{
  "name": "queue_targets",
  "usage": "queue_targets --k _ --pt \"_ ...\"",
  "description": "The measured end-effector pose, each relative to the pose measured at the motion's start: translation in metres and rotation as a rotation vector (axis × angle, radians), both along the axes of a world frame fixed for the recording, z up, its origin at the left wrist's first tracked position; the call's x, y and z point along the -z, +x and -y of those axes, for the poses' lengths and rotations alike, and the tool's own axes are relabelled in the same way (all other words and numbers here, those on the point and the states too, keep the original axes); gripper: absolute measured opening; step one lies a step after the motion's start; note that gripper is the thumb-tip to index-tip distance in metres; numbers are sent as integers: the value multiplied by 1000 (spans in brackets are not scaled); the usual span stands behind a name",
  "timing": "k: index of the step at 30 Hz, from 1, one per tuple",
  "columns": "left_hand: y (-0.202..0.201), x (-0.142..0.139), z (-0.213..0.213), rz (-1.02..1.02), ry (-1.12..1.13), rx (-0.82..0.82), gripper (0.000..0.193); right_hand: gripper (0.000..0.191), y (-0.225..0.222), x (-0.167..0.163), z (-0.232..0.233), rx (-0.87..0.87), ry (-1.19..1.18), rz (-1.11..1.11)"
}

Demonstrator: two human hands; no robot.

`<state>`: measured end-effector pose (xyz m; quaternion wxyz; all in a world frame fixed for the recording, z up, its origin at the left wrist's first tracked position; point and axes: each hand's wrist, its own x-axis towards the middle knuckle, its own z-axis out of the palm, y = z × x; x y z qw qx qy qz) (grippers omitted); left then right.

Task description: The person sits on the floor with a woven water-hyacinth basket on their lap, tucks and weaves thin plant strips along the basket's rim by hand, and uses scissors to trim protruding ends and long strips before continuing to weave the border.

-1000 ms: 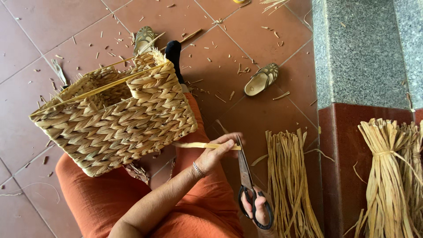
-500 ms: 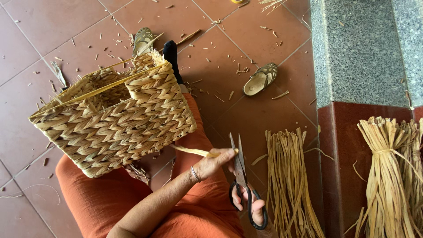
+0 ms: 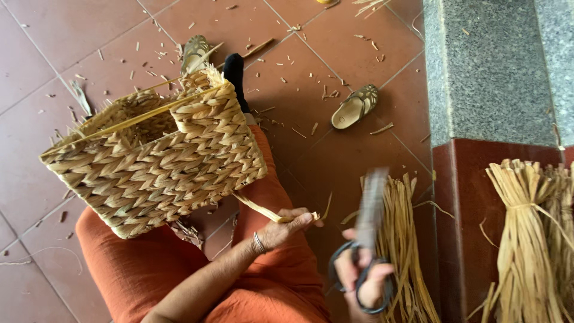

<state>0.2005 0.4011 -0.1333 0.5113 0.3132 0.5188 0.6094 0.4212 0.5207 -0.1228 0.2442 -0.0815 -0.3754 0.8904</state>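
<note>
Pinching a loose flat straw strand (image 3: 272,213) between thumb and fingertips, the left hand (image 3: 287,226) draws it taut from the lower corner of the rectangular woven straw basket (image 3: 155,158). The right hand (image 3: 365,281) has its fingers threaded through the dark loops of the grey-bladed scissors (image 3: 366,236), curled around the handles; the blades point up and away and are motion-blurred, so whether they stand apart or together cannot be told.

Progress, as judged: the basket walls look fully plaited in a herringbone pattern, bottom to rim. Stray ends stick out along the rim and at the underside (a frayed tuft shows beneath the near corner), so trimming appears only partly finished. The pinched strand is uncut.

Basket position: tilted on its side across the lap in orange trousers (image 3: 149,281), opening facing up and left, with a long pale stalk lying across the mouth.

Surroundings: short cuttings scattered over the red tiled floor (image 3: 72,36), a tan sandal (image 3: 354,106) well apart, and bundles of dried straw (image 3: 526,227) by the granite pillar (image 3: 490,72).
</note>
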Motion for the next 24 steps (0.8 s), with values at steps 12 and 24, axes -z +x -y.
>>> queue_targets --k 12,24 --pt "18 32 -11 -577 -336 230 31 54 8 162 -29 0 1065 1563" --pt "30 67 -24 72 -241 176 25 44 -14 155 -51 -333 1166 1502"
